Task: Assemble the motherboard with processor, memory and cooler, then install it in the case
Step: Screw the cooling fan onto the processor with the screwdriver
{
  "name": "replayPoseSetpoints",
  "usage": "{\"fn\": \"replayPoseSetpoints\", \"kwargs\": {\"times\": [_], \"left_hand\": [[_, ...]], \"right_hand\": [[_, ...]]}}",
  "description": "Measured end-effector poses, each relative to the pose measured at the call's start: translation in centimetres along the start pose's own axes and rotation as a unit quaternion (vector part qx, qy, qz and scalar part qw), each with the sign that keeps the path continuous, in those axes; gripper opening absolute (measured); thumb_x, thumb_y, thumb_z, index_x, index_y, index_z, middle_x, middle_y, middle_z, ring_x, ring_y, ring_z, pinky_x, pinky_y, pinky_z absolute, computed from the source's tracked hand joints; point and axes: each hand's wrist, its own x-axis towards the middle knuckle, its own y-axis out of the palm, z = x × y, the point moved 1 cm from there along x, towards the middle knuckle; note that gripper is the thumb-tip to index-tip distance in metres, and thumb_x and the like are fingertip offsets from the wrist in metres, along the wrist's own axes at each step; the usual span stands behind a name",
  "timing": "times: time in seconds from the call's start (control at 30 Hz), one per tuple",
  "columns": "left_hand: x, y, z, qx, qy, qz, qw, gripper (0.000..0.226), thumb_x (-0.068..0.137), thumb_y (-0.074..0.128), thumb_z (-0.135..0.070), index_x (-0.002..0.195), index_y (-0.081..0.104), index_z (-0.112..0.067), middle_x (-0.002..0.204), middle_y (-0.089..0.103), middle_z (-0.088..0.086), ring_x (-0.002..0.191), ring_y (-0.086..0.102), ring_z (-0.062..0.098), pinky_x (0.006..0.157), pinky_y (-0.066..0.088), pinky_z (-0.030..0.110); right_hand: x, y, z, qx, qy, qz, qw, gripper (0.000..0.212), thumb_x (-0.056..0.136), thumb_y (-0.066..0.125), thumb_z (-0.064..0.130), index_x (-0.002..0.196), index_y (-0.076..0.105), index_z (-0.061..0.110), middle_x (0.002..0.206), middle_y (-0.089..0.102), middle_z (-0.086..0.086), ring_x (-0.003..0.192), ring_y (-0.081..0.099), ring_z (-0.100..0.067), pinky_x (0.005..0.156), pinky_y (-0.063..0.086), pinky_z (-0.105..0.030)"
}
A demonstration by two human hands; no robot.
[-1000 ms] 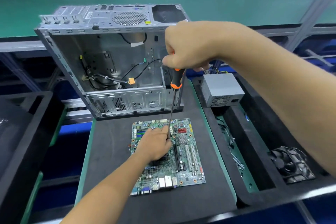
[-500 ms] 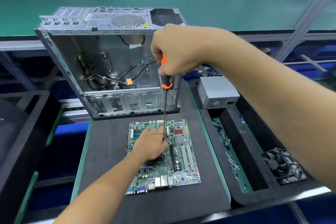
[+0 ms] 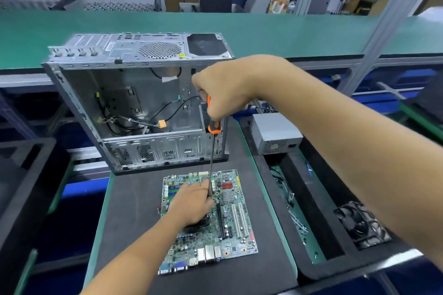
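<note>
hands — right hand (image 3: 223, 88) grips screwdriver (image 3: 212, 155) handle | left hand (image 3: 191, 203) pinches shaft on motherboard (image 3: 230, 230)

Right hand (image 3: 223, 90): raised, fist closed, fingers wrapped round the handle of the screwdriver (image 3: 212, 151), knuckles toward the far side. Forearm bare, reaching in from the right edge, wrist bent slightly downward. Shaft hangs near vertical below the fist.

Left hand (image 3: 193, 202): low, back of hand up, fingers curled, their tips against the lower shaft near its tip. Left forearm bare, coming up from the bottom edge, angled right.
</note>
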Motion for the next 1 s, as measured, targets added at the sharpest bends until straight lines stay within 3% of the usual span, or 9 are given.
{"fn": "replayPoseSetpoints", "kwargs": {"times": [0.1, 0.2, 0.3, 0.43, 0.63, 0.7, 0.8, 0.9, 1.0], "left_hand": [[0.1, -0.1, 0.0, -0.001, -0.002, 0.001, 1.0, 0.012, 0.089, 0.03, -0.034, 0.092, 0.038, -0.025, 0.08, 0.049, -0.008, 0.075, 0.047, 0.012, 0.083, 0.036, 0.032], [0.1, 0.1, 0.0, -0.005, -0.003, 0.002, 1.0, 0.011, 0.089, 0.03, -0.033, 0.093, 0.037, -0.025, 0.081, 0.05, -0.009, 0.076, 0.047, 0.012, 0.088, 0.037, 0.033], [0.1, 0.0, 0.1, -0.007, 0.004, -0.002, 1.0, 0.01, 0.09, 0.03, -0.032, 0.095, 0.036, -0.026, 0.082, 0.05, -0.01, 0.075, 0.047, 0.009, 0.09, 0.034, 0.031], [0.1, -0.3, -0.2, -0.017, 0.009, -0.005, 1.0, 0.006, 0.088, 0.035, -0.03, 0.091, 0.038, -0.025, 0.076, 0.047, -0.013, 0.071, 0.046, 0.009, 0.079, 0.033, 0.03], [0.2, 0.1, -0.1, 0.0, 0.016, -0.006, 1.0, 0.01, 0.09, 0.034, -0.032, 0.087, 0.039, -0.024, 0.075, 0.049, -0.01, 0.07, 0.048, 0.011, 0.071, 0.033, 0.031], [0.3, 0.0, -0.3, -0.005, 0.012, -0.012, 1.0, 0.011, 0.09, 0.033, -0.032, 0.086, 0.04, -0.024, 0.076, 0.049, -0.01, 0.069, 0.048, 0.009, 0.071, 0.032, 0.03], [0.1, 0.2, -0.1, 0.003, 0.014, -0.011, 1.0, 0.011, 0.091, 0.033, -0.032, 0.086, 0.04, -0.024, 0.078, 0.049, -0.009, 0.069, 0.046, 0.009, 0.071, 0.03, 0.029], [0.1, 0.2, 0.1, 0.006, 0.013, -0.019, 1.0, 0.013, 0.09, 0.033, -0.032, 0.086, 0.041, -0.023, 0.08, 0.052, -0.006, 0.071, 0.048, 0.011, 0.071, 0.03, 0.031], [0.3, 0.3, 0.2, 0.006, 0.006, -0.015, 1.0, 0.015, 0.088, 0.033, -0.032, 0.088, 0.044, -0.022, 0.082, 0.053, -0.006, 0.075, 0.048, 0.012, 0.071, 0.032, 0.031]], "right_hand": [[-0.1, -0.3, -0.2, -0.029, -0.043, -0.011, 0.999, 0.031, 0.081, 0.061, 0.018, 0.105, 0.062, -0.001, 0.083, 0.069, -0.014, 0.069, 0.063, -0.03, 0.049, 0.044, -0.035], [0.0, 0.1, -0.4, -0.072, -0.065, -0.093, 0.991, 0.037, 0.08, 0.067, 0.019, 0.105, 0.063, -0.007, 0.103, 0.065, -0.026, 0.093, 0.062, -0.04, 0.069, 0.054, -0.046], [0.0, 0.4, -0.6, -0.057, -0.06, -0.098, 0.992, 0.022, 0.078, 0.065, 0.017, 0.067, 0.055, -0.001, 0.065, 0.058, -0.019, 0.059, 0.051, -0.037, 0.045, 0.038, -0.034], [-0.2, 0.5, -1.0, -0.009, 0.01, -0.057, 0.998, 0.034, 0.081, 0.053, 0.017, 0.048, 0.049, 0.008, 0.039, 0.056, -0.005, 0.038, 0.05, -0.019, 0.045, 0.033, -0.022], [-1.0, 1.0, -0.4, -0.006, 0.021, -0.019, 1.0, 0.029, 0.08, 0.046, 0.017, 0.054, 0.055, 0.008, 0.043, 0.06, -0.005, 0.051, 0.058, -0.026, 0.049, 0.037, -0.025], [-1.1, 0.6, 0.0, -0.013, 0.004, 0.004, 1.0, 0.02, 0.079, 0.051, 0.021, 0.076, 0.063, 0.005, 0.055, 0.066, -0.005, 0.056, 0.059, -0.025, 0.051, 0.038, -0.025], [-1.3, -0.3, 0.5, -0.018, -0.02, 0.026, 0.999, 0.031, 0.078, 0.052, 0.014, 0.106, 0.061, 0.003, 0.077, 0.07, -0.005, 0.066, 0.065, -0.021, 0.052, 0.038, -0.027], [-0.7, -0.2, 0.4, -0.029, -0.044, -0.035, 0.998, 0.023, 0.076, 0.05, 0.007, 0.093, 0.065, 0.001, 0.069, 0.07, -0.001, 0.076, 0.069, -0.019, 0.06, 0.052, -0.031], [0.0, 0.3, 0.3, -0.014, -0.05, -0.077, 0.996, 0.015, 0.077, 0.054, 0.01, 0.076, 0.067, 0.003, 0.047, 0.064, 0.001, 0.07, 0.069, -0.019, 0.066, 0.058, -0.033]]}}
